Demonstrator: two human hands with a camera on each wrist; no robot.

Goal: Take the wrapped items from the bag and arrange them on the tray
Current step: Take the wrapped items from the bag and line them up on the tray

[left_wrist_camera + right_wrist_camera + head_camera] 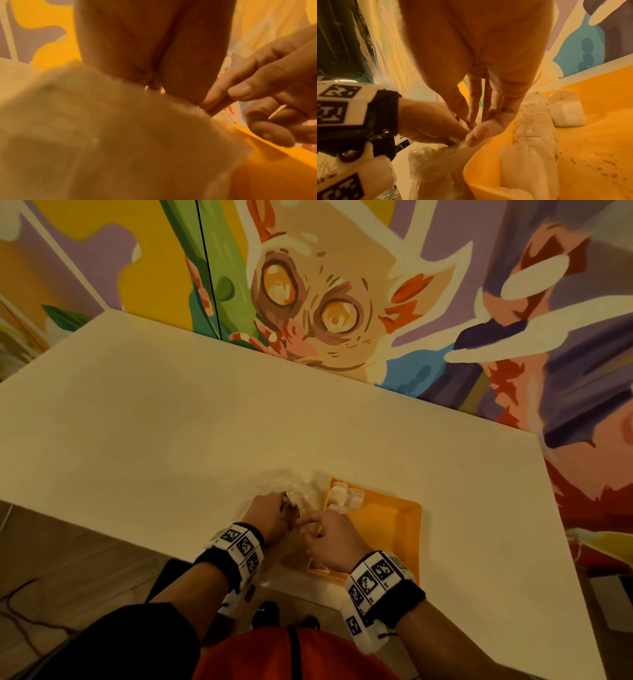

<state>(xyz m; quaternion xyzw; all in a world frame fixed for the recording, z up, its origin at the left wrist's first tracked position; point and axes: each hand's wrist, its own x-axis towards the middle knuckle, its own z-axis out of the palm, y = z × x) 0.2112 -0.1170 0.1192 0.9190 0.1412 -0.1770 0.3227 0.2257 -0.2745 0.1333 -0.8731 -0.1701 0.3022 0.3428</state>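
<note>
The clear plastic bag (270, 486) lies on the table just left of the orange tray (407, 529). My left hand (287, 506) and right hand (306, 522) meet over the tray's left rim. Both pinch the crumpled bag (433, 159) at its top. In the right wrist view my right hand (471, 129) presses its thumb against the left hand's fingers (447, 129). Something whitish and blurred (102, 135) hangs under my left hand; I cannot tell if it is a wrapped item or the bag. Several white wrapped items (534, 128) lie along the tray's left wall (342, 495).
The tray's floor (590, 135) to the right of the items is bare apart from dark crumbs. The white table (171, 422) runs back to a painted wall. Its front edge is close to my wrists.
</note>
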